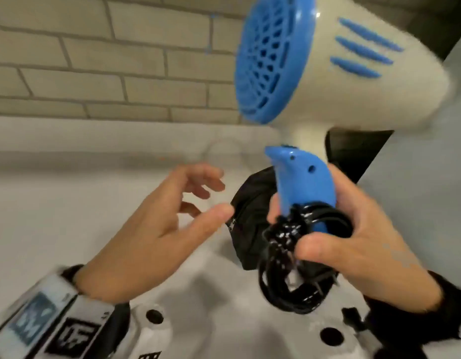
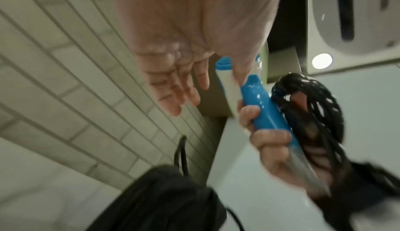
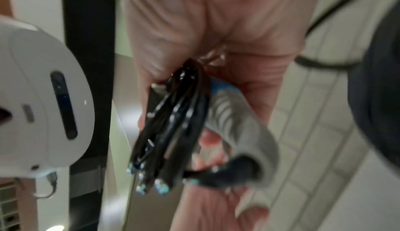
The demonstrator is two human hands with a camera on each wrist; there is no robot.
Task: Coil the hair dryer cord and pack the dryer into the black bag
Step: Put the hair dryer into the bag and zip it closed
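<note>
Right hand (image 1: 353, 244): nearest to me; I have the fingers and thumb wrapped round the dryer's blue handle (image 1: 302, 182), clamping the coiled cord against it.
Cord (image 1: 296, 286): black, glossy, gathered in loops; it hangs below my right thumb and bunches at the foot of the handle. In the right wrist view the loops lie pressed between palm and handle.
Hair dryer (image 1: 353, 73): held upright above my right hand, white body with a blue rear grille (image 1: 265, 60) facing me and blue stripes on its side; blurred.
Left hand (image 1: 162, 218): just left of the right hand, palm turned inward, fingers spread and loosely bent, holding nothing; thumb tip close to the bag.
Black bag (image 1: 250, 216): directly beyond my two hands, between them, lying on the white counter (image 1: 69, 203); partly hidden by the handle and cord.
Tiled wall (image 1: 94, 60): farthest, pale tiles behind the counter.
</note>
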